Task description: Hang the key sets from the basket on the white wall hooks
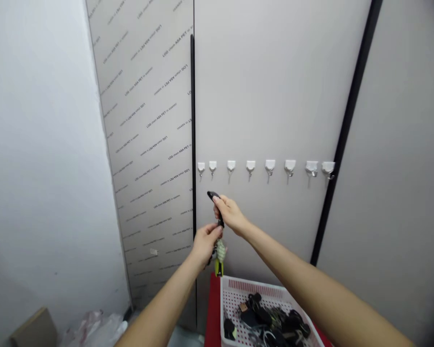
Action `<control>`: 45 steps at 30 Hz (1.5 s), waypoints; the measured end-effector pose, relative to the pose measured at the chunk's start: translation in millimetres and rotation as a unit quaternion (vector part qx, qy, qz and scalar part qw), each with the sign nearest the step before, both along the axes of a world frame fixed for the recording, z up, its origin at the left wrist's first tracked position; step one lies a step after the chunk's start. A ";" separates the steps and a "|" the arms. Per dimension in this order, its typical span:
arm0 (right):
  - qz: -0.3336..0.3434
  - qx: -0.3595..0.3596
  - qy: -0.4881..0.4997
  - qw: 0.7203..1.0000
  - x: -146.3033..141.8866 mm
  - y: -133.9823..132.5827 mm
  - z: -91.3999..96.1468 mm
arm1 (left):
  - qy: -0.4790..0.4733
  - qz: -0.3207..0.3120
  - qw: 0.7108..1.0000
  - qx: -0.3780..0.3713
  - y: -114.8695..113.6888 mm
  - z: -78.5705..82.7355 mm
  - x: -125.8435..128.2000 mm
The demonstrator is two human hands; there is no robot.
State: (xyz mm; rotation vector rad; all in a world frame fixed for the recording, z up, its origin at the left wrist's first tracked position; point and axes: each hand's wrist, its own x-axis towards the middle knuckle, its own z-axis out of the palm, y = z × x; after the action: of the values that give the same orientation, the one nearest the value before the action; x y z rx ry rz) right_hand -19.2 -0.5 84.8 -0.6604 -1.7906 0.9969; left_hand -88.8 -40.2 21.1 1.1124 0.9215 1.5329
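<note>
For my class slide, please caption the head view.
Left hand and right hand hold a black item with a green attachment beneath eight white hooks; basket below.

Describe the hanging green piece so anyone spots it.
Find the white basket at the bottom, right of centre. Above its back left corner, beside the left hand, hangs the green piece, pale with a yellow-green end. Its bright colour separates it from the basket's mostly black items.

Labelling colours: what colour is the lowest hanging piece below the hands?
The hanging piece: yellow-green and black, in head view.
</note>
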 end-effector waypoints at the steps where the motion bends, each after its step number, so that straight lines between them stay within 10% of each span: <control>1: -0.005 0.006 0.012 1.000 -7.6 4.0 5.4 | 0.001 0.023 1.000 0.008 2.1 4.7 -6.3; 12: -0.009 -0.113 0.054 0.992 -65.8 44.4 44.8 | 0.015 0.166 0.985 0.055 45.0 36.8 -52.2; 27: -0.088 -0.171 0.008 0.981 -72.0 72.4 17.5 | 0.147 0.202 0.968 0.022 78.2 16.0 -59.9; 35: -0.061 -0.073 -0.199 0.975 3.7 42.2 -54.2 | 0.295 0.245 0.924 0.005 86.1 10.7 -64.9; 39: 0.030 -0.048 -0.389 0.920 58.8 15.3 -117.2 | 0.303 0.267 0.914 -0.018 88.6 7.1 -66.6; 45: -0.018 0.019 -0.554 0.832 104.1 -6.4 -172.1 | 0.266 0.270 0.925 -0.021 90.9 3.4 -72.3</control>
State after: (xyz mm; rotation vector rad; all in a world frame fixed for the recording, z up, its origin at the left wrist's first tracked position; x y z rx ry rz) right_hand 84.9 -6.9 -87.3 -1.4277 -2.7456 0.5251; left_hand -161.1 50.8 24.5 1.3448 1.7380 1.6489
